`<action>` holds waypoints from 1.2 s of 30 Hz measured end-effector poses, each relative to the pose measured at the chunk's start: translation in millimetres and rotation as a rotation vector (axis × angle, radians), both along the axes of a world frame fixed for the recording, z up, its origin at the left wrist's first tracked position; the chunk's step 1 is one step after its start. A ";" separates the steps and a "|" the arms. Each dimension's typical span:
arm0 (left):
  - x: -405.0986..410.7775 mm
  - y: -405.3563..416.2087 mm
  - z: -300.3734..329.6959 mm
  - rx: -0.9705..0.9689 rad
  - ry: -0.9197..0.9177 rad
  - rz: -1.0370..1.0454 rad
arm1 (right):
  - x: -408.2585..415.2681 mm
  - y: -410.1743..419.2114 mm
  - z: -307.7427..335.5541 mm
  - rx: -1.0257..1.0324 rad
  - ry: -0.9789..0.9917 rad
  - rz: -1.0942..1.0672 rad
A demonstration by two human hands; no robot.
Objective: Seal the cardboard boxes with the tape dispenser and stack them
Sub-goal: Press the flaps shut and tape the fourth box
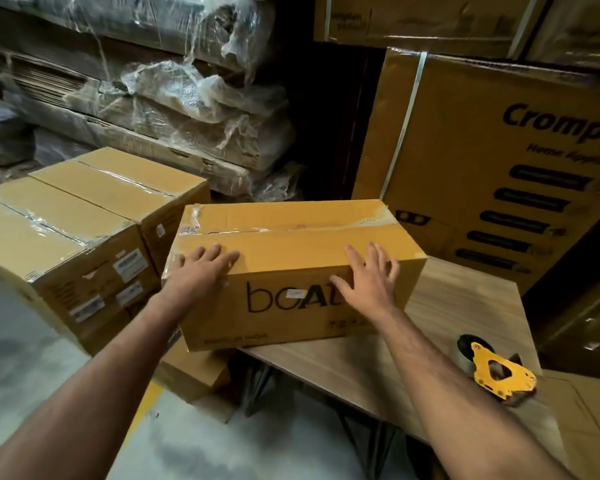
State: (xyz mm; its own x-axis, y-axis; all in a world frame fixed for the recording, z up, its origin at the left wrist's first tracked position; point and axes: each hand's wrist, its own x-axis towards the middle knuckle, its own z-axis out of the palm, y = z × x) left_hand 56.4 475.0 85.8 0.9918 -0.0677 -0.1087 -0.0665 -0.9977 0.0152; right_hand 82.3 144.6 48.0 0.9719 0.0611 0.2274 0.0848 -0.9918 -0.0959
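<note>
Your view is dim and warm-toned, with deep shadow in the gap between the stacks behind. Glare glints off the plastic wrap (194,88) and tape; straight edges bow outward at the corners, slightly soft.

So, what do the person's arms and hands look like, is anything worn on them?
Both forearms are bare, with no sleeves in view. The left hand and right hand wear no gloves. No rings, watch or wristband are visible.
</note>
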 end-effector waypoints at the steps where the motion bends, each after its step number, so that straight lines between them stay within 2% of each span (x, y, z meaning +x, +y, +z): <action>1: 1.6 5.8 -2.1 0.008 -0.006 0.031 | 0.5 -7.4 -2.7 -0.019 0.002 -0.036; 5: 4.4 -14.7 -13.8 0.074 -0.104 0.178 | 4.8 -0.1 -12.1 -0.039 0.040 0.011; 9: 6.5 -50.6 -39.8 -0.018 -0.197 0.047 | 22.5 4.0 -14.6 -0.096 0.104 -0.009; 16: 36.8 -46.4 -35.2 -0.035 -0.088 0.082 | 54.2 -1.2 -3.4 -0.101 0.247 0.066; 19: 31.3 -57.2 -35.5 -0.074 -0.108 0.140 | 46.8 -5.9 -5.2 -0.051 0.199 0.106; 21: 20.6 -75.2 -39.0 -0.181 -0.245 0.169 | 25.7 -14.2 -17.1 0.066 0.054 0.105; 23: 9.2 -111.7 -45.7 -0.232 -0.352 0.056 | -7.5 -34.3 -42.5 0.221 -0.078 -0.088; 24: 4.0 -134.7 -49.9 -0.234 -0.346 -0.041 | -24.7 -48.1 -59.4 0.288 -0.089 -0.245; 26: -2.3 -182.2 -56.9 -0.249 -0.213 -0.234 | -57.1 -78.5 -90.2 0.327 -0.016 -0.547; 28: -7.4 -224.1 -62.1 -0.244 -0.043 -0.393 | -86.5 -103.4 -109.4 0.305 0.004 -0.728; 30: -9.6 -256.6 -68.9 -0.254 0.006 -0.514 | -105.0 -122.4 -123.2 0.357 0.155 -0.831; 31: -10.5 -268.6 -72.1 -0.273 0.022 -0.549 | -107.8 -132.2 -129.6 0.482 0.229 -0.856; 32: -11.1 -277.3 -76.1 -0.291 0.042 -0.574 | -108.4 -140.2 -136.0 0.577 0.207 -0.917; 34: -10.8 -286.9 -85.0 -0.289 0.090 -0.611 | -116.6 -153.9 -155.7 0.628 0.144 -1.037; 36: -10.1 -287.9 -92.4 -0.260 0.162 -0.614 | -122.7 -148.9 -152.7 0.749 0.202 -1.083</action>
State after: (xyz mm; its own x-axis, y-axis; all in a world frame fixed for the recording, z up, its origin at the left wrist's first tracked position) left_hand 46.2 187.1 -6.6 0.7379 -0.6566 -0.1563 -0.5955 -0.7424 0.3069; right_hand -40.4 -4.3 -104.7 0.4704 -0.8347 -0.2863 -0.7883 -0.2517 -0.5614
